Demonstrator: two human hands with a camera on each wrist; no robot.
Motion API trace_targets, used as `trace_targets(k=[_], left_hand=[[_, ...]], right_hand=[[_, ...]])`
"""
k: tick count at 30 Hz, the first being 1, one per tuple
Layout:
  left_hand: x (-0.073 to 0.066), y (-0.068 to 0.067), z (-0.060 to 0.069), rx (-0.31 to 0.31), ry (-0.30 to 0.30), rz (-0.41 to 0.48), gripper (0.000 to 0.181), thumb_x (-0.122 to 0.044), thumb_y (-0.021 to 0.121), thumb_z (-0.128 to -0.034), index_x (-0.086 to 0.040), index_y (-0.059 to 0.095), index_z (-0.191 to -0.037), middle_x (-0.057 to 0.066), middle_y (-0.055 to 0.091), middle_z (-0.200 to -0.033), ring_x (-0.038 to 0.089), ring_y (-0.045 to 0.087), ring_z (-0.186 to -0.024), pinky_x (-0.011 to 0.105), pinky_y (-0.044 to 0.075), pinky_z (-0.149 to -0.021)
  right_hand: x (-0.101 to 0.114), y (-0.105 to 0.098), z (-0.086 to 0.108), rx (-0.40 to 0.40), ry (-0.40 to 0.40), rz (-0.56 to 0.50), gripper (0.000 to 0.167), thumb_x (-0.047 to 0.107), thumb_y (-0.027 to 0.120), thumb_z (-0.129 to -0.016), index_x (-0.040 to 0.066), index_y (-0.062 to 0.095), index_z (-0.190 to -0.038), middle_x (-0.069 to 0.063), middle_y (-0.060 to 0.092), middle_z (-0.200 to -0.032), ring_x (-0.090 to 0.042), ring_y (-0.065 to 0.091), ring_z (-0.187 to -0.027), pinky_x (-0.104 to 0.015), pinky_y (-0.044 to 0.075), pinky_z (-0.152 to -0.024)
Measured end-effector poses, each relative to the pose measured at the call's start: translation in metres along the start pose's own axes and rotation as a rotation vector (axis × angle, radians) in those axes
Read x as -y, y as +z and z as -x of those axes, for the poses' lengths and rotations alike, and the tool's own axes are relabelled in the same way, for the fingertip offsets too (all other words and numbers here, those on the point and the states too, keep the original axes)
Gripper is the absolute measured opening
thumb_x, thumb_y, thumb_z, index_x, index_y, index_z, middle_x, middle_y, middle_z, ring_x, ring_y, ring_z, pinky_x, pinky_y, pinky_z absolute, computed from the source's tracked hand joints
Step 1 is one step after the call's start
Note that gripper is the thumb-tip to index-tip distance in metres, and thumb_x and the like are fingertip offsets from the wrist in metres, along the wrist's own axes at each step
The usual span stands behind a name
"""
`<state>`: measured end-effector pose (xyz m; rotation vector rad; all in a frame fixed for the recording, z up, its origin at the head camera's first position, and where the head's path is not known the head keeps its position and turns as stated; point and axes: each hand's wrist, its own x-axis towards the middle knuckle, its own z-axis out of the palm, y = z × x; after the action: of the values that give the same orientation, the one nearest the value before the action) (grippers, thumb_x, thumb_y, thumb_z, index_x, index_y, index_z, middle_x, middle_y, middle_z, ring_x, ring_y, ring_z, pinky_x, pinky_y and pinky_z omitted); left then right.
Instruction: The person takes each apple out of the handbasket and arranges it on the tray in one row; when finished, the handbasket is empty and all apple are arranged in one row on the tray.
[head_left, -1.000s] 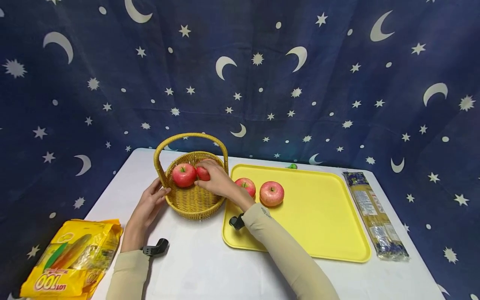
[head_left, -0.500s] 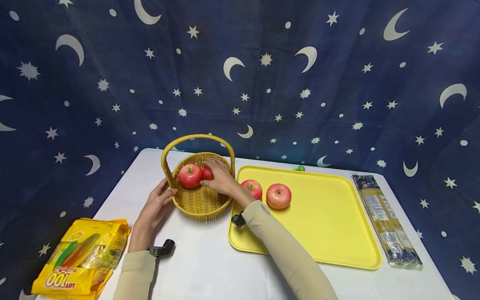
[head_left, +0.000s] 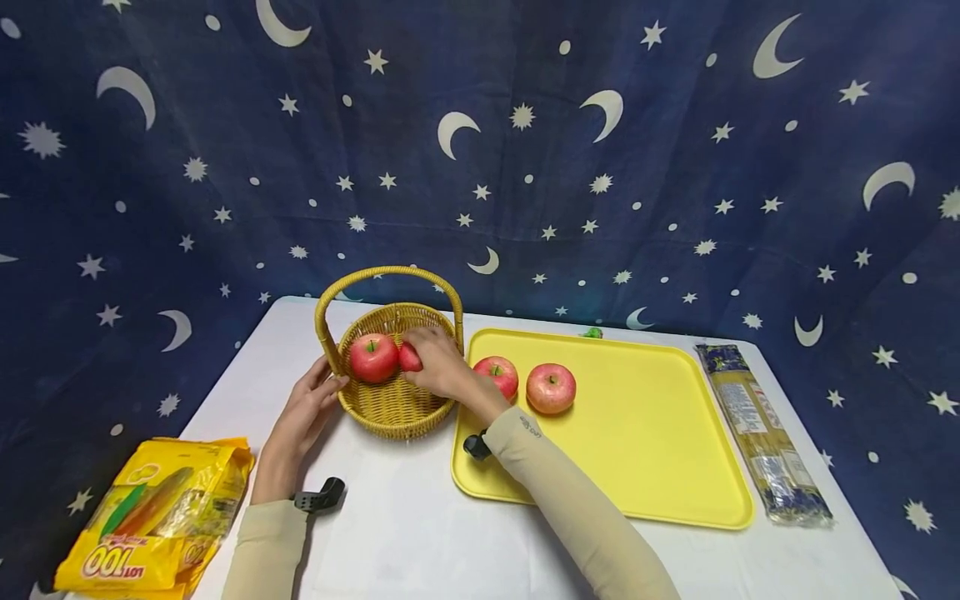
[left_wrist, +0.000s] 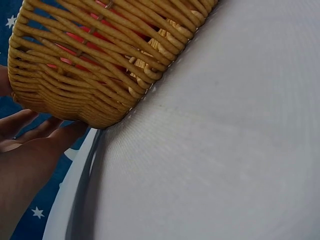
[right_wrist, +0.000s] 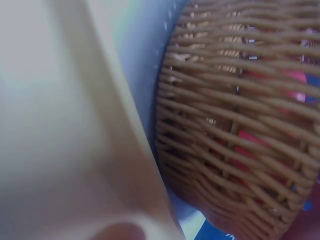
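A round wicker basket (head_left: 397, 412) with a tall arched handle stands on the table. One red apple (head_left: 373, 358) sits in its left part. My right hand (head_left: 438, 364) reaches over the right rim and grips a second red apple (head_left: 408, 358) inside, mostly covering it. My left hand (head_left: 303, 408) holds the basket's left side near the handle's base. In the left wrist view, fingers and thumb (left_wrist: 70, 135) lie against the woven wall. Red shows through the weave in both wrist views. Two apples (head_left: 551, 388) (head_left: 497, 377) rest on the yellow tray (head_left: 637, 450).
A yellow snack bag (head_left: 157, 517) lies at the front left. Along the tray's right side is a long clear packet (head_left: 761, 433) with dark blue ends. A small green thing (head_left: 592, 332) shows behind the tray. A dark blue moon-and-star cloth (head_left: 525, 167) hangs behind.
My right hand stays in the basket at the second apple, with its fingers slightly shifted. The left hand keeps its place at the basket. The head view has swung a little sideways and back.
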<state>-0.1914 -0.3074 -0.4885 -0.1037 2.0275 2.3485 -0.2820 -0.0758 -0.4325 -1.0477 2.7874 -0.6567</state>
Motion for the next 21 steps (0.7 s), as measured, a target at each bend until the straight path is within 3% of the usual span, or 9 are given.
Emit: trace_targets(k=[5,13,21], left_hand=[[-0.001,-0.001,0.0,-0.005,-0.013,-0.015,0.07,-0.007,0.047,-0.1055,-0.008,0.011,-0.166,0.015,0.011,-0.173,0.024,0.03,-0.147,0.01,0.045,-0.1],[-0.003,-0.001,0.0,-0.02,-0.035,-0.038,0.072,-0.008,0.048,-0.1049,-0.011,0.011,-0.166,0.013,0.011,-0.173,0.028,0.027,-0.15,0.012,0.044,-0.103],[-0.001,0.001,0.0,-0.021,-0.028,-0.031,0.071,-0.007,0.047,-0.1048,-0.01,0.011,-0.166,0.014,0.012,-0.173,0.027,0.027,-0.15,0.012,0.044,-0.102]], right_hand=[[0.007,0.001,0.011,0.015,0.003,0.043,0.058,0.029,0.076,-0.092,0.016,0.057,-0.146,-0.005,0.051,-0.151,-0.03,0.039,-0.142,-0.051,0.04,-0.113],[0.012,0.001,0.024,0.03,-0.028,0.024,0.058,0.026,0.079,-0.09,0.017,0.059,-0.144,-0.005,0.049,-0.152,-0.032,0.039,-0.139,-0.048,0.043,-0.108],[0.008,0.001,0.035,0.113,-0.028,-0.092,0.068,0.024,0.08,-0.089,0.023,0.05,-0.151,-0.011,0.048,-0.147,-0.027,0.05,-0.133,-0.042,0.048,-0.11]])
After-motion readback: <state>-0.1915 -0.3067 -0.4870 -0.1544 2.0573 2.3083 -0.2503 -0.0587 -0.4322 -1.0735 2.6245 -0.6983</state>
